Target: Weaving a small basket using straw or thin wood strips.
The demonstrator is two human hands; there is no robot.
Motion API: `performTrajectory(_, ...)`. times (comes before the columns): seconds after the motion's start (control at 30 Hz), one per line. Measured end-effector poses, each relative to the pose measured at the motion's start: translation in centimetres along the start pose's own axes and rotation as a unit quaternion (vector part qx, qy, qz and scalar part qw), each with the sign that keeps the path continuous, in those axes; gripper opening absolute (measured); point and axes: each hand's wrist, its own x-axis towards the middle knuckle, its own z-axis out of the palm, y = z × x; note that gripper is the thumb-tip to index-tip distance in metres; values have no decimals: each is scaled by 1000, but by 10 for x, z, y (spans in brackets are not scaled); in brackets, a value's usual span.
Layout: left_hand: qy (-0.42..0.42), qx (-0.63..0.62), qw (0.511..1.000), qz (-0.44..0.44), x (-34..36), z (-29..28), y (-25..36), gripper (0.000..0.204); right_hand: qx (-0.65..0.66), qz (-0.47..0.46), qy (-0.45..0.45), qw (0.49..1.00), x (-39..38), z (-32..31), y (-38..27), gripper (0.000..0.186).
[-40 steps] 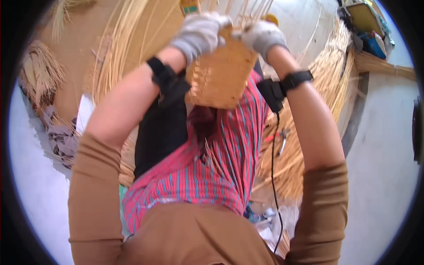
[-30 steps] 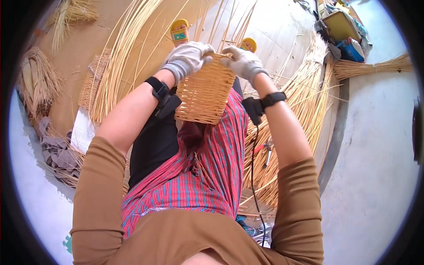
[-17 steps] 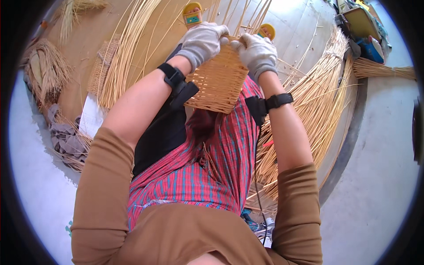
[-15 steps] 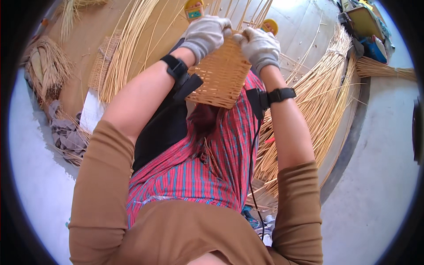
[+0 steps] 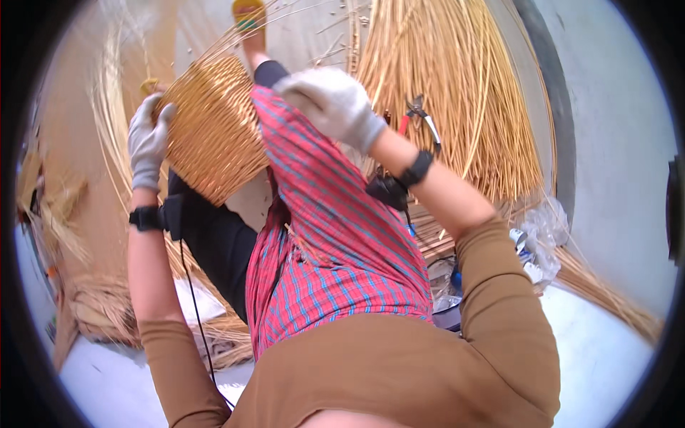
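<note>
My left hand point(image 5: 148, 146), in a pale work glove, grips the left edge of a woven cane panel point(image 5: 214, 132), thumb on the near face. The panel stands tilted between my knees, with loose unwoven strands point(image 5: 239, 32) sticking out of its far end. My gloved right hand point(image 5: 328, 103) is apart from the weaving, over my right knee. Its fingers are blurred and turned away, so I cannot see whether anything is in them. Just to its right, pruning shears point(image 5: 416, 118) with a red handle lie on the cane strips.
A large bundle of cane strips point(image 5: 464, 85) spreads over the floor at the right. Clear plastic wrapping point(image 5: 546, 235) lies below it, near another thin bundle point(image 5: 606, 285). Heaped fibres point(image 5: 103, 307) are at the lower left. My sandalled foot point(image 5: 250, 21) shows at the top.
My right hand has let go of the panel's upper edge and moved down and right. My left hand has carried the panel leftward. The view has swung right, bringing the shears into sight.
</note>
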Motion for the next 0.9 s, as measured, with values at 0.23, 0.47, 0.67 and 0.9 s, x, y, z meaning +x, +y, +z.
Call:
performTrajectory(0.23,-61,-203,972,-98,10,28,-30,36,-61,461,-280,840,-345,22,35,21)
performTrajectory(0.47,-33,-181,974,-133,-9,-24,-33,28,-283,651,-271,650,-433,59,10,22)
performTrajectory(0.67,47,65,997,16,-5,13,43,33,-231,780,-182,553,-515,64,14,68)
performTrajectory(0.9,60,73,995,-20,-25,-4,50,39,134,715,-156,668,-588,41,45,27)
